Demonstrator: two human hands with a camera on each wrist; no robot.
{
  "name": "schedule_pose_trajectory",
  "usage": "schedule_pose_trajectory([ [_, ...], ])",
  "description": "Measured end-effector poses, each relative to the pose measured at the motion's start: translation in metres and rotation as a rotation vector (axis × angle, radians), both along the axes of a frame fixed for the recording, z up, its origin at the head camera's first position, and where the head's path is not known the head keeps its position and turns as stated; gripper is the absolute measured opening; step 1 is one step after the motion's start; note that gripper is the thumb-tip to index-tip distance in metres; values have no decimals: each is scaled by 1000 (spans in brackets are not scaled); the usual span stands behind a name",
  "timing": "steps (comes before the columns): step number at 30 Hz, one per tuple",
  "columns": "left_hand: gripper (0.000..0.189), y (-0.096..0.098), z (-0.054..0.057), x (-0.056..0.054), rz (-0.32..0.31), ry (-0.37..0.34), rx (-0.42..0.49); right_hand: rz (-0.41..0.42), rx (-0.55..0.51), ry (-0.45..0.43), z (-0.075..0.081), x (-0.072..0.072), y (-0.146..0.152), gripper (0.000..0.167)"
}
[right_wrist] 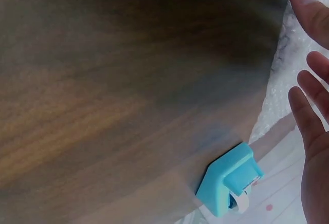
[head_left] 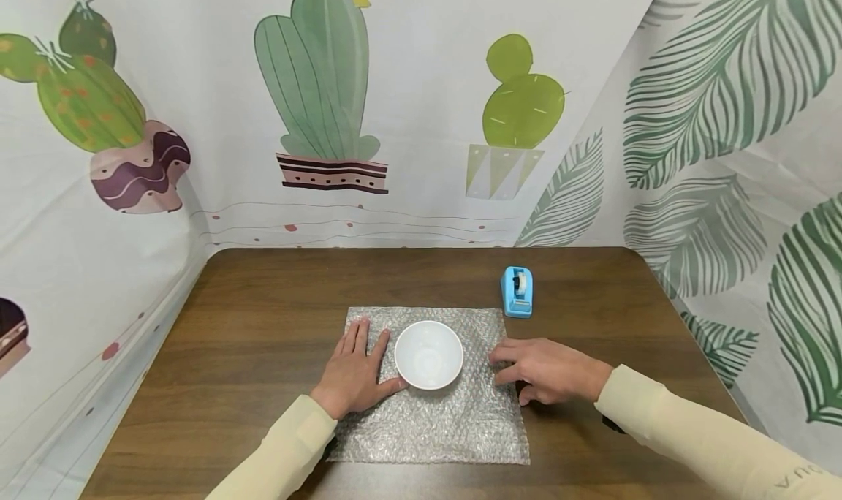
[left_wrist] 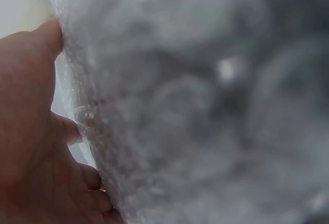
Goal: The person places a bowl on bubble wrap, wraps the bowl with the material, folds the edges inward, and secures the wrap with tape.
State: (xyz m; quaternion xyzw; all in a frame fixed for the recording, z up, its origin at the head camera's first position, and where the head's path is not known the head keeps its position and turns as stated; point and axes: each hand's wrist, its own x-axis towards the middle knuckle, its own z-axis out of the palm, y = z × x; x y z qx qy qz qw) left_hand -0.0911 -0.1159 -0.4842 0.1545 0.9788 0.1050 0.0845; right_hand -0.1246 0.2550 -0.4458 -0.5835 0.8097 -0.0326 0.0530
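Note:
A white bowl (head_left: 429, 355) stands on a sheet of clear bubble wrap (head_left: 454, 430) in the head view. My left hand (head_left: 355, 376) lies spread on the sheet's left part, its thumb tip at the bowl's lower left side. In the left wrist view, blurred bubble wrap (left_wrist: 169, 116) fills most of the picture beside that hand (left_wrist: 31, 116), and part of the bowl (left_wrist: 18, 11) shows at the corner. My right hand (head_left: 549, 372) is at the sheet's right edge, fingers loosely bent with nothing held. The right wrist view shows its fingers (right_wrist: 306, 113) apart, over the wrap.
A blue tape dispenser (head_left: 517, 299) with a roll in it stands on the brown wooden table (head_left: 263, 324), just past the sheet's far right corner. Behind the table hangs a white cloth (head_left: 421, 120) printed with cacti and leaves.

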Motion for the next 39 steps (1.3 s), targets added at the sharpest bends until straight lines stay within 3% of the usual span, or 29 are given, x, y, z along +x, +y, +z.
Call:
schedule_pose_trajectory([
  [12,94,0,3,1,-3,7,5,11,-14,-1,-7,-1,-1,29],
  [24,95,0,3,0,-4,-7,-15,9,-142,60,-21,-2,-4,15],
  [39,98,3,6,-1,23,-19,56,-49,-234,34,-15,-3,-5,13],
])
